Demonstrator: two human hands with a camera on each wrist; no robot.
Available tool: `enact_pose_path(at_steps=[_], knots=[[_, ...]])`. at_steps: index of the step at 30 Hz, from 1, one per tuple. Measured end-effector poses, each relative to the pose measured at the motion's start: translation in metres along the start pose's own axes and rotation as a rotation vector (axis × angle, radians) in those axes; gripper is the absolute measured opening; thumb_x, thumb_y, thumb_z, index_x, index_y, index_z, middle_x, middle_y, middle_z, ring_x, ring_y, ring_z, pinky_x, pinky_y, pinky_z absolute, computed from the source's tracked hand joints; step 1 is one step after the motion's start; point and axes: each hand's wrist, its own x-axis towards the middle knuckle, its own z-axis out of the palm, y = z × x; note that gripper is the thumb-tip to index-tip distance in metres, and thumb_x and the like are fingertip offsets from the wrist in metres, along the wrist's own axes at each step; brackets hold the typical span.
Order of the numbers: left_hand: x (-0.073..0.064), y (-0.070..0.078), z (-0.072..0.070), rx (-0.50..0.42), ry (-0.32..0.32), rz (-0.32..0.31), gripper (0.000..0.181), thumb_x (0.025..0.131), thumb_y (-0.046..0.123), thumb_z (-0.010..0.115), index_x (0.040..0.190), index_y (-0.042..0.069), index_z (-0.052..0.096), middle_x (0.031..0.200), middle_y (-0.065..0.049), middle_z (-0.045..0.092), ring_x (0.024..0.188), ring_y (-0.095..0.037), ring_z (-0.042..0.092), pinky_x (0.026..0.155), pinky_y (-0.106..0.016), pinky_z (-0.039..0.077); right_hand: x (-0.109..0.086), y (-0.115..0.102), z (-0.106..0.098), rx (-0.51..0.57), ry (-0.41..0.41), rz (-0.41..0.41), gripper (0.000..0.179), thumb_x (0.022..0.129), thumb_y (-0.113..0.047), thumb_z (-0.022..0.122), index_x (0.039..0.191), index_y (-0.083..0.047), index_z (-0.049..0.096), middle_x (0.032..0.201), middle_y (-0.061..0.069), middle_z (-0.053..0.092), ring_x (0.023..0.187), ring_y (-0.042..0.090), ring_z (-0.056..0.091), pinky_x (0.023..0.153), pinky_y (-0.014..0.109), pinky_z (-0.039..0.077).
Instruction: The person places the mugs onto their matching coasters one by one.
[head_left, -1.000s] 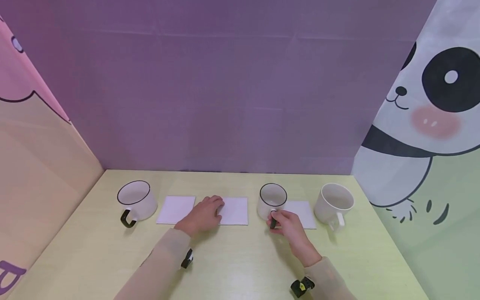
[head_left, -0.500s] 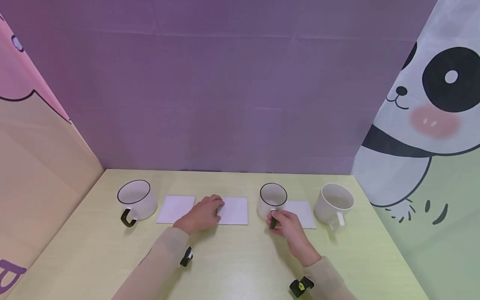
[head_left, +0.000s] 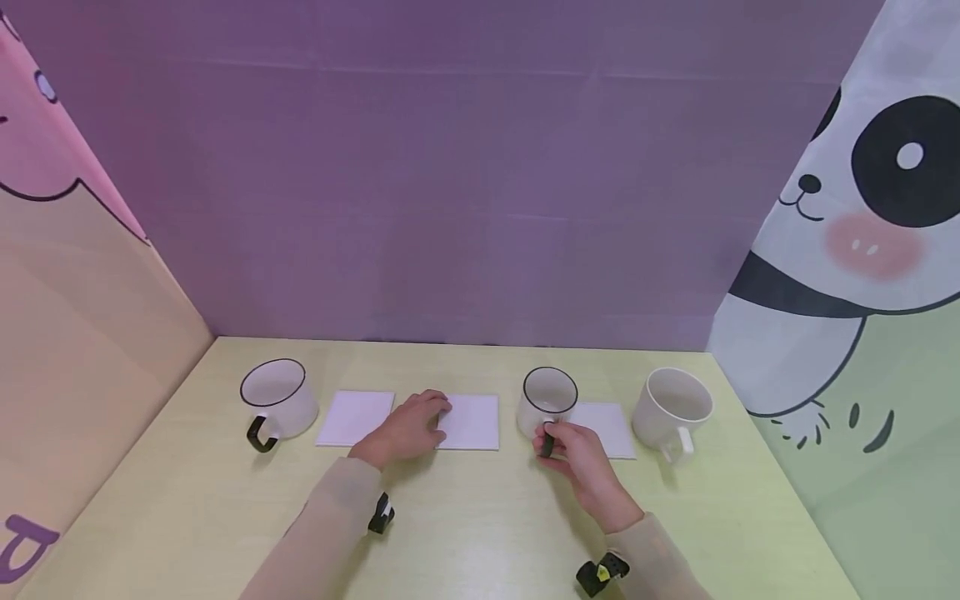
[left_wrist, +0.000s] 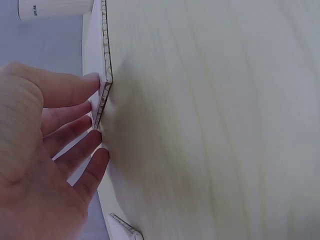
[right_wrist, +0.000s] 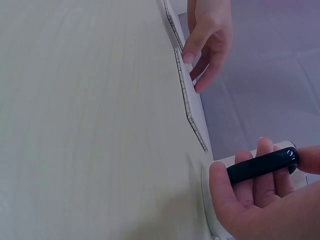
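Observation:
My right hand [head_left: 581,471] pinches the black handle [right_wrist: 262,166] of an upright white mug [head_left: 538,407] with a dark rim. That mug hides the left part of a white square board [head_left: 609,429], and I cannot tell whether it stands on it. With loosely bent fingers, my left hand [head_left: 407,427] rests on the left edge of the middle white board [head_left: 474,422]. Its thumb [left_wrist: 75,91] lies at the board's near corner, and the other fingertips touch along the side edge. Another white board [head_left: 352,417] lies partly behind the left hand.
A wider white mug [head_left: 288,410] with a black rim and handle stands at the left of the light wooden table [head_left: 450,525]. An all-white mug [head_left: 660,417] stands right of the third board. A purple backdrop [head_left: 465,183] rises behind the table, with printed panels on both sides.
Both hands, the mugs and the boards keep their places. Only the head view has shifted slightly.

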Motion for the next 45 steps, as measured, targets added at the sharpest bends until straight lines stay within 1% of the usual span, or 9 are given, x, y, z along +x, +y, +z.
enact_pose_path(at_steps=[4, 10, 13, 17, 22, 26, 33, 38, 45], knots=[[0.001, 0.000, 0.001, -0.005, 0.002, -0.001, 0.044, 0.093, 0.008, 0.070, 0.134, -0.002, 0.060, 0.147, -0.013, 0.051, 0.138, -0.036, 0.044, 0.115, -0.049, 0.037, -0.001, 0.001, 0.000, 0.001, 0.005, -0.010, 0.025, 0.101, -0.008, 0.051, 0.106, 0.013, 0.062, 0.087, 0.007, 0.066, 0.084, 0.017, 0.063, 0.091, 0.045, 0.056], [-0.001, 0.002, 0.001, -0.006, 0.000, -0.017, 0.045, 0.093, 0.008, 0.070, 0.136, -0.002, 0.059, 0.148, -0.014, 0.050, 0.139, -0.036, 0.043, 0.115, -0.050, 0.036, -0.003, 0.003, 0.003, -0.017, 0.023, -0.040, 0.028, 0.101, -0.006, 0.051, 0.111, 0.018, 0.060, 0.087, 0.006, 0.065, 0.082, 0.014, 0.063, 0.089, 0.042, 0.056], [-0.001, 0.002, 0.001, -0.006, -0.002, -0.021, 0.045, 0.094, 0.008, 0.069, 0.136, -0.001, 0.059, 0.148, -0.014, 0.049, 0.140, -0.036, 0.042, 0.116, -0.050, 0.035, -0.003, 0.003, 0.004, -0.010, 0.045, -0.048, 0.027, 0.100, -0.005, 0.051, 0.110, 0.019, 0.060, 0.086, 0.006, 0.065, 0.081, 0.013, 0.063, 0.087, 0.040, 0.057], [-0.001, 0.001, 0.001, -0.002, -0.001, -0.013, 0.045, 0.094, 0.009, 0.069, 0.136, -0.002, 0.059, 0.148, -0.014, 0.050, 0.139, -0.036, 0.043, 0.115, -0.050, 0.036, -0.004, 0.004, 0.004, 0.008, 0.061, -0.064, 0.026, 0.101, -0.004, 0.051, 0.109, 0.019, 0.060, 0.086, 0.006, 0.065, 0.082, 0.013, 0.063, 0.087, 0.041, 0.057], [-0.001, 0.000, 0.001, 0.019, -0.002, -0.001, 0.045, 0.094, 0.009, 0.069, 0.136, -0.002, 0.059, 0.147, -0.015, 0.050, 0.139, -0.036, 0.044, 0.115, -0.050, 0.036, -0.005, 0.004, 0.004, 0.025, 0.053, -0.073, 0.022, 0.102, -0.003, 0.053, 0.108, 0.016, 0.061, 0.092, 0.009, 0.067, 0.085, 0.014, 0.064, 0.089, 0.042, 0.057], [0.000, 0.001, 0.000, 0.024, -0.011, 0.004, 0.046, 0.094, 0.010, 0.069, 0.136, -0.003, 0.058, 0.148, -0.015, 0.049, 0.139, -0.036, 0.043, 0.115, -0.050, 0.036, -0.007, 0.003, 0.004, 0.029, 0.051, -0.080, 0.021, 0.102, -0.002, 0.054, 0.107, 0.016, 0.062, 0.094, 0.011, 0.067, 0.084, 0.014, 0.064, 0.087, 0.040, 0.058], [0.002, -0.002, 0.001, 0.029, -0.017, 0.002, 0.046, 0.094, 0.010, 0.068, 0.138, -0.001, 0.058, 0.149, -0.014, 0.048, 0.140, -0.036, 0.042, 0.115, -0.050, 0.036, -0.008, -0.003, 0.004, 0.031, 0.056, -0.112, 0.020, 0.101, -0.001, 0.054, 0.107, 0.017, 0.061, 0.090, 0.008, 0.066, 0.082, 0.014, 0.062, 0.088, 0.041, 0.057], [0.002, -0.002, 0.000, 0.017, -0.020, 0.000, 0.046, 0.095, 0.010, 0.068, 0.137, -0.001, 0.058, 0.149, -0.013, 0.048, 0.140, -0.036, 0.043, 0.115, -0.050, 0.036, -0.009, -0.006, 0.005, 0.033, 0.052, -0.115, 0.020, 0.101, -0.002, 0.054, 0.106, 0.016, 0.062, 0.085, 0.006, 0.064, 0.082, 0.015, 0.062, 0.088, 0.041, 0.057], [0.003, -0.004, 0.001, 0.023, -0.022, -0.003, 0.046, 0.094, 0.010, 0.069, 0.137, -0.001, 0.058, 0.149, -0.014, 0.049, 0.140, -0.036, 0.043, 0.115, -0.050, 0.036, -0.010, -0.008, 0.007, 0.031, 0.049, -0.117, 0.021, 0.102, -0.002, 0.054, 0.107, 0.017, 0.062, 0.087, 0.006, 0.065, 0.083, 0.015, 0.063, 0.085, 0.038, 0.058]])
